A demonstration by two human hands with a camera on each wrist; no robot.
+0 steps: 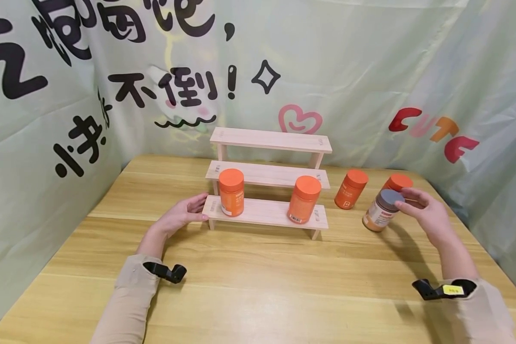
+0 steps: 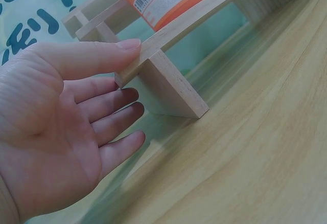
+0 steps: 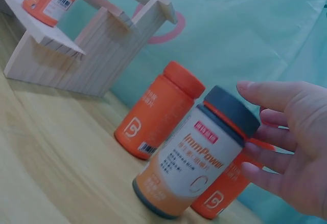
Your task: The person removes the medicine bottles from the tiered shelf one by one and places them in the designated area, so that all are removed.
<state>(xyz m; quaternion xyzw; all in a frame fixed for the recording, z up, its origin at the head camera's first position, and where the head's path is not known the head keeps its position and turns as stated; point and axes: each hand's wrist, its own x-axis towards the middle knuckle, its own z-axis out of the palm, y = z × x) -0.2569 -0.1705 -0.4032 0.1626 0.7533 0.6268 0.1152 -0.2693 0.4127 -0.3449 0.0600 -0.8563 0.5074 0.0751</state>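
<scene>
A three-tier wooden display rack (image 1: 266, 210) stands on the table. My left hand (image 1: 182, 216) holds the left end of its lowest step; in the left wrist view the thumb (image 2: 97, 58) lies on the board's edge and the other fingers are spread below. On that step stand a left orange bottle (image 1: 231, 193) and a right orange bottle (image 1: 303, 200). My right hand (image 1: 427, 215) is at the grey lid of a white-and-orange bottle (image 3: 191, 162), its fingers loosely extended around the lid's side. Whether they touch the lid is unclear.
Right of the rack stands another orange bottle (image 1: 351, 190). Behind the grey-lidded bottle is a further orange bottle (image 1: 397, 182), partly hidden. A printed curtain (image 1: 361, 71) hangs behind and beside the wooden table (image 1: 258, 286).
</scene>
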